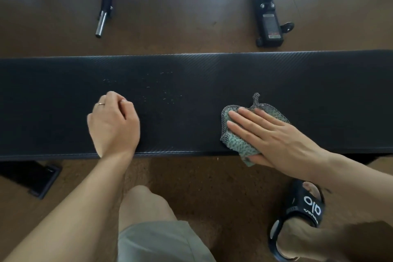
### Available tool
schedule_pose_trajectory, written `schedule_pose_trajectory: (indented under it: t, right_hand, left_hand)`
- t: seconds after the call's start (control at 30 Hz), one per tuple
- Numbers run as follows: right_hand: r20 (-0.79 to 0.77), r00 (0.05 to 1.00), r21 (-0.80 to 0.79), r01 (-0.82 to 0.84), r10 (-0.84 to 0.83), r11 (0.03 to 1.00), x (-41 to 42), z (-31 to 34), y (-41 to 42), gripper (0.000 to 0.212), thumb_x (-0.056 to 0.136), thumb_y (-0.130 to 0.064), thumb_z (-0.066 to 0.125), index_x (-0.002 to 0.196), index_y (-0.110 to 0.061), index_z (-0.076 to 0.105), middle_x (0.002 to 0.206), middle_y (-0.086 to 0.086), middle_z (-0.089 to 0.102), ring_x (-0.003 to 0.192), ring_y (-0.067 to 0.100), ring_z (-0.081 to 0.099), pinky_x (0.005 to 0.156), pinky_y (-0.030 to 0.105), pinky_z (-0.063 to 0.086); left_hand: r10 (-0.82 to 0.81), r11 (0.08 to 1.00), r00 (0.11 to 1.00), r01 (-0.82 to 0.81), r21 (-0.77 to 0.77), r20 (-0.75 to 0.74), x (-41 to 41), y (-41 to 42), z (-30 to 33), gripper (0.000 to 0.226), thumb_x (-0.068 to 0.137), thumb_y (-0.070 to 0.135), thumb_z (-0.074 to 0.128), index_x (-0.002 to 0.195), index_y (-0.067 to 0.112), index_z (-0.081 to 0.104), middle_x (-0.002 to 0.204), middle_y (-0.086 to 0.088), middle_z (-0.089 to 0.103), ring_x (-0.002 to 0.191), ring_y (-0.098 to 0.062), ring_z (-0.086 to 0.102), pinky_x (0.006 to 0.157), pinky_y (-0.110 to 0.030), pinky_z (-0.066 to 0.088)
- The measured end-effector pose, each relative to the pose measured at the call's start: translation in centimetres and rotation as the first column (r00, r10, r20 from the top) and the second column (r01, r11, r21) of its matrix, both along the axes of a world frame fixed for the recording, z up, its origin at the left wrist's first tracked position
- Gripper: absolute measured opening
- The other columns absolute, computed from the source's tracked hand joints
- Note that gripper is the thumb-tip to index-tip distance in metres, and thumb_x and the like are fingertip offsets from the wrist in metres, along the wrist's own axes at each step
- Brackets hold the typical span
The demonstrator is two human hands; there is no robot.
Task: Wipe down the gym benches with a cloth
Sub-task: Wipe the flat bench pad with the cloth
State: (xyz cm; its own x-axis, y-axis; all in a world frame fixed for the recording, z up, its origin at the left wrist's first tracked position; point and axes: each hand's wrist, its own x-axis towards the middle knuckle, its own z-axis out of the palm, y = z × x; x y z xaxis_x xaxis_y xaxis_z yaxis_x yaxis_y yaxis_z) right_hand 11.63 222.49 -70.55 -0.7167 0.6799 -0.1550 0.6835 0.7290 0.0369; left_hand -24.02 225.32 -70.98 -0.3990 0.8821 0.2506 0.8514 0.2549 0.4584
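knees and a black slide sandal (297,219) sit closest, at the near side of the long black bench (191,66). right hand (270,134) lies flat on the grey-green cloth (236,140), fingers (242,127) straight and close together, pressing it onto the pad at the near edge; one corner of the cloth hangs over that edge under the palm. left hand (112,121) rests on the pad well apart from the cloth, fingers loosely curled, holding nothing. pale specks (157,91) lie on the pad between the two hands. risks, as i judge them: a stroke along the edge could drag the cloth off the bench, since part already overhangs. a flat push may also just shove the specks onto the floor or towards the left hand, leaving that patch unwiped.
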Motion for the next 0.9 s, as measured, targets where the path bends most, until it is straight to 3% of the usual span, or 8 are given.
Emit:
schedule_pose_trajectory:
  t: [0.1,0.2,0.4,0.6,0.77,0.9]
  right_hand:
    - [-0.042,0.991,-0.048,-0.13,0.128,0.99,-4.9,0.2,1.6,0.073,0.107,-0.054,0.026,0.165,-0.017,0.002,0.173,0.006,0.001,0.159,0.022,-0.006,0.13,0.043,0.001]
    - [-0.127,0.983,-0.139,-0.151,0.134,0.979,-11.0,0.3,3.8,0.07,0.108,-0.055,0.021,0.165,-0.019,0.0,0.172,0.002,-0.005,0.157,0.017,-0.014,0.126,0.035,-0.012]
    - [-0.168,0.983,-0.154,0.055,-0.081,0.987,-15.2,0.3,4.3,0.067,0.109,-0.053,0.014,0.165,-0.018,0.0,0.172,0.002,-0.008,0.158,0.019,-0.015,0.129,0.041,-0.002]
    - [-0.1,0.995,-0.15,-0.013,-0.003,0.989,-12.1,0.6,-1.1,0.065,0.109,-0.046,0.022,0.165,-0.02,0.002,0.173,0.005,-0.003,0.158,0.023,-0.012,0.129,0.046,0.003]
    - [-0.148,0.989,-0.203,-0.001,-0.029,0.979,-14.3,0.7,3.0,0.063,0.109,-0.05,0.016,0.165,-0.026,0.001,0.172,-0.002,-0.007,0.157,0.016,-0.016,0.129,0.039,-0.006]
    - [-0.18,0.967,-0.17,0.149,-0.18,0.974,-17.5,0.3,9.1,0.062,0.108,-0.046,0.016,0.165,-0.025,0.006,0.173,-0.001,-0.001,0.159,0.017,-0.008,0.129,0.038,-0.005]
  left_hand:
    - [0.014,1.0,1.0,-0.014,0.017,0.007,0.4,-0.1,-0.2,0.019,0.099,0.02,0.043,0.086,0.014,0.054,0.084,-0.002,0.06,0.077,-0.025,0.056,0.084,-0.045,0.043]
    - [0.033,0.999,0.999,-0.034,0.032,0.031,0.3,-0.2,-0.2,0.019,0.099,0.019,0.043,0.084,0.013,0.053,0.082,-0.001,0.058,0.076,-0.025,0.055,0.084,-0.047,0.045]
    - [0.002,1.0,1.0,-0.002,-0.004,-0.002,0.1,-0.2,-0.4,0.02,0.098,0.021,0.042,0.084,0.014,0.054,0.082,-0.001,0.059,0.076,-0.025,0.054,0.083,-0.043,0.04]
    - [0.004,1.0,1.0,-0.004,-0.001,-0.007,0.3,-0.1,-0.4,0.02,0.098,0.022,0.041,0.084,0.015,0.054,0.081,0.0,0.059,0.074,-0.024,0.053,0.082,-0.043,0.039]
    - [0.002,1.0,1.0,-0.002,-0.009,-0.006,0.2,-0.1,-0.5,0.021,0.098,0.023,0.041,0.083,0.016,0.054,0.08,0.001,0.059,0.074,-0.023,0.052,0.081,-0.041,0.038]
    - [-0.009,1.0,1.0,0.009,0.005,0.0,0.1,-0.2,-0.5,0.02,0.098,0.021,0.042,0.082,0.016,0.054,0.078,0.002,0.057,0.072,-0.022,0.052,0.08,-0.042,0.04]
